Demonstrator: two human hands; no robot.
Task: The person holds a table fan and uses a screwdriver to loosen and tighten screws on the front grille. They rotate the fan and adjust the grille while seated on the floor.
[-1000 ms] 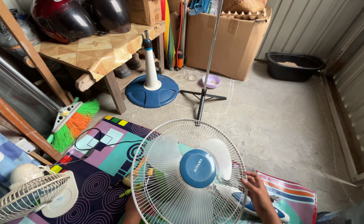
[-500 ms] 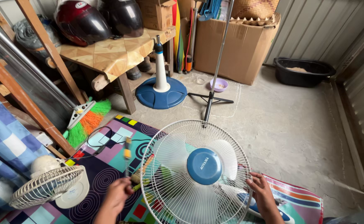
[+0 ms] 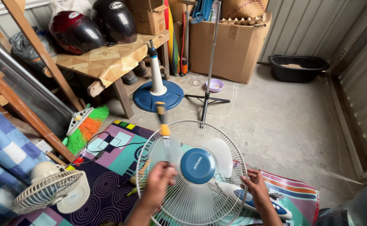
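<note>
Patterned mat [image 3: 108, 167] on concrete floor [image 3: 284, 125], corrugated metal walls [image 3: 305, 25], cluttered shed

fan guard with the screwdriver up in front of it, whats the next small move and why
Probably tip the screwdriver down toward the fan guard. The left hand holds it upright by its lower end, its yellow and black handle raised above the guard's rim, so it touches no fastener. The right hand grips the guard's right edge, steadying it.
</note>
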